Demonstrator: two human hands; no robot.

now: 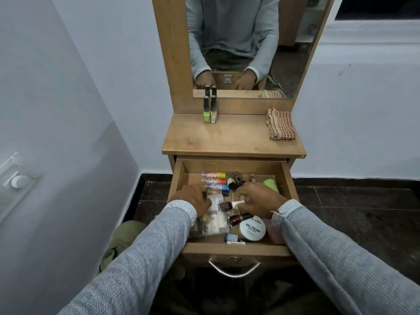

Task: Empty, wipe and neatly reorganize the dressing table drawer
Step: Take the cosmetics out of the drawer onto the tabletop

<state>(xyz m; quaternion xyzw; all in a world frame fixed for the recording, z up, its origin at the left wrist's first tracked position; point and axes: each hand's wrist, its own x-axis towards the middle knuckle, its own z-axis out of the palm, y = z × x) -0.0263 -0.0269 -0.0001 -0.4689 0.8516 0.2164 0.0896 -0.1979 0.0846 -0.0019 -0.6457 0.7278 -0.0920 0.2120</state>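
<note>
The wooden drawer (pixel 234 248) of the dressing table stands pulled out, full of cosmetics. Both my hands reach into it. My left hand (pixel 193 200) curls its fingers round a small dark-capped bottle at the drawer's left, above a clear plastic case (pixel 216 226). My right hand (pixel 259 200) pinches the white cap of a dark red nail polish bottle (pixel 225 205). A second dark red bottle (pixel 237 218) lies beside a white round nail polish remover tub (pixel 252 230). Several coloured-cap tubes (pixel 214 180) lie at the back.
On the table top (pixel 227 137) stand two nail polish bottles, a green one (pixel 206 110) and a beige one (pixel 213 110), with a checked cloth (pixel 281 125) at the right. A mirror (pixel 234 42) rises behind. White walls flank the table; the floor is dark.
</note>
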